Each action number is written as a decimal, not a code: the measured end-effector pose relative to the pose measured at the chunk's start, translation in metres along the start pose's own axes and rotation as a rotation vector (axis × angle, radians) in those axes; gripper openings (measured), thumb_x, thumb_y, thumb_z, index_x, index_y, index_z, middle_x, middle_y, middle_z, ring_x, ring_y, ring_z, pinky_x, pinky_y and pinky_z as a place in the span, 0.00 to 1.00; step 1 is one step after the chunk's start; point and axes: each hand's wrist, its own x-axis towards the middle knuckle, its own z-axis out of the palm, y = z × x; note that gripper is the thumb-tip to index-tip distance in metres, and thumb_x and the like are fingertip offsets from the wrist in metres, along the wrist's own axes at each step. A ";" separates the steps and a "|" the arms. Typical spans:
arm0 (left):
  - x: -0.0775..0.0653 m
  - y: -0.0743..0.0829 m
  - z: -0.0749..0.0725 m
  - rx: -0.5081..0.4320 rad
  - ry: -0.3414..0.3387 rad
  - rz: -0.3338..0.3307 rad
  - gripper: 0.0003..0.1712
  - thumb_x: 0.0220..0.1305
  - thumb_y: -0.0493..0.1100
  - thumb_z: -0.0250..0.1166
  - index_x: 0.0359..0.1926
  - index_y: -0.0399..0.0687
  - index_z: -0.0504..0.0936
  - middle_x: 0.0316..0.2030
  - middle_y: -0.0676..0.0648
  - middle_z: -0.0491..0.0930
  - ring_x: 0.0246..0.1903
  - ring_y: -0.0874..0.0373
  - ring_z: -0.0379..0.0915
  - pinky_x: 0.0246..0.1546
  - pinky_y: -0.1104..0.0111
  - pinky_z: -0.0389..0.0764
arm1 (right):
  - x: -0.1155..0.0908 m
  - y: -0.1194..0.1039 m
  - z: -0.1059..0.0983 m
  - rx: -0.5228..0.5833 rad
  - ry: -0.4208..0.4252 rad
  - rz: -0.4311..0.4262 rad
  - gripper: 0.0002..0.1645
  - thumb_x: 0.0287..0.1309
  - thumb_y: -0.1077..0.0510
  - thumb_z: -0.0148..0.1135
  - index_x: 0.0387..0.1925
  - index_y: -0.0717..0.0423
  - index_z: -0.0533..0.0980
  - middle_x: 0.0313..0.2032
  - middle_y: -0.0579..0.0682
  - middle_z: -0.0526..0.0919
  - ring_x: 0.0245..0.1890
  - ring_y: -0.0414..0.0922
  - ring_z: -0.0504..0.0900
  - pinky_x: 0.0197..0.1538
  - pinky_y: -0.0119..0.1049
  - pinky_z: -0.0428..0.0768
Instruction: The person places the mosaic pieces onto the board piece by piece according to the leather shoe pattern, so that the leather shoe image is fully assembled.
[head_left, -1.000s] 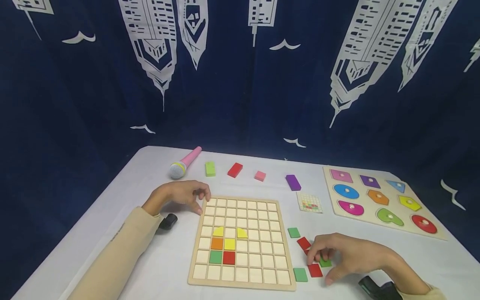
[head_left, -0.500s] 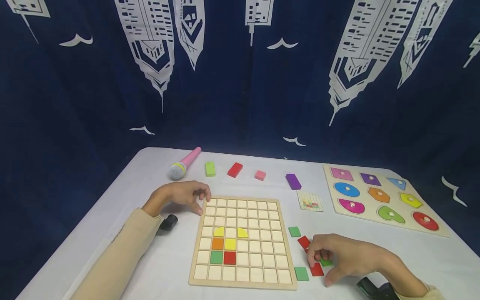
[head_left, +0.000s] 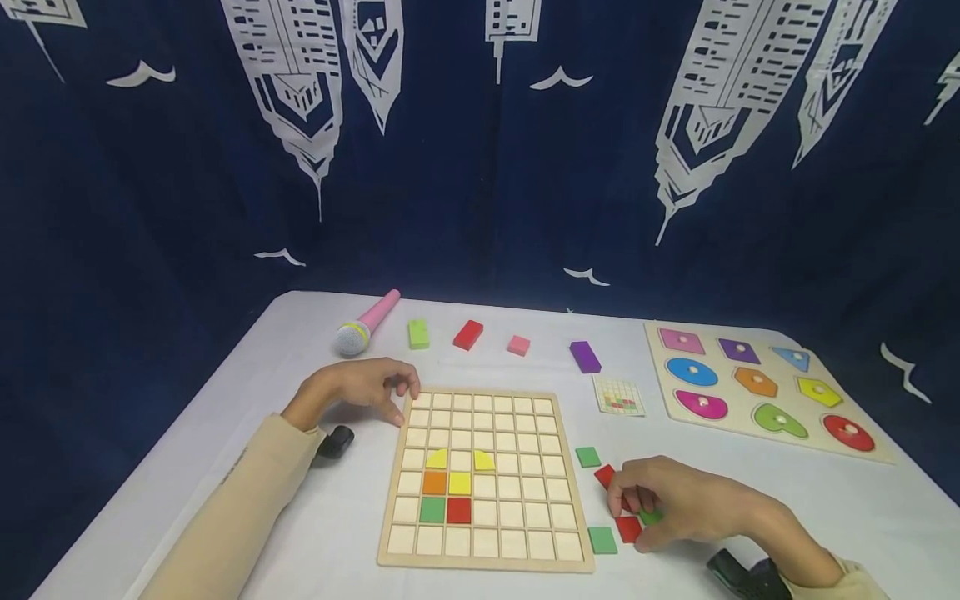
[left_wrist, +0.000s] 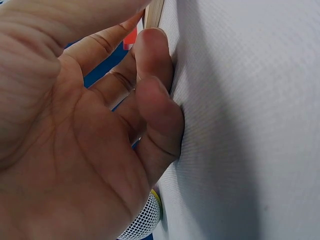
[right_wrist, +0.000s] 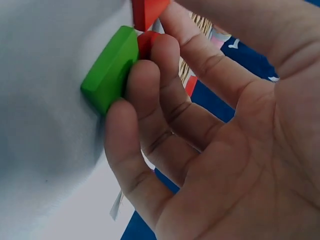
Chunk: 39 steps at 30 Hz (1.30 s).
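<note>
The left hand (head_left: pixel 371 385) holds the upper left corner of the wooden grid board (head_left: pixel 510 488), thumb and index finger bent about it with a small gap between them; in the left wrist view two of its other fingertips rest on the white tablecloth (left_wrist: pixel 260 80). The right hand (head_left: pixel 682 500), right of the board's lower half, has its fingers curled, thumb and index finger nearly together and pinching a red square tile (head_left: pixel 628 530); whether that tile is clear of the cloth I cannot tell; its other fingertips bend against a green square tile (right_wrist: pixel 112 70).

On the board, left of its middle, an orange square (head_left: pixel 434 482) lies beside a yellow square (head_left: pixel 460 483); below them sit a green square (head_left: pixel 432 510) and a red square (head_left: pixel 460 511); above are two yellow quarter-rounds (head_left: pixel 437 459), one over the orange, the other a column right of the yellow square. Beside the board's right edge lie two more green tiles (head_left: pixel 602 540) and, partly behind the fingers, other red tiles (head_left: pixel 604 476).

Off the board's upper right corner is a printed pattern card (head_left: pixel 618 397); farther right, a knobbed shape puzzle (head_left: pixel 738 408); beyond the board's top edge, a pink toy microphone (head_left: pixel 367 323) and four coloured blocks (head_left: pixel 468 335).
</note>
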 end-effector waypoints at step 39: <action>-0.003 -0.001 -0.001 0.015 -0.009 0.033 0.22 0.47 0.37 0.78 0.43 0.48 0.80 0.36 0.49 0.71 0.32 0.58 0.62 0.38 0.67 0.65 | 0.072 -0.089 0.018 -0.236 0.077 -0.272 0.10 0.54 0.53 0.73 0.38 0.42 0.82 0.29 0.33 0.79 0.31 0.33 0.77 0.38 0.27 0.77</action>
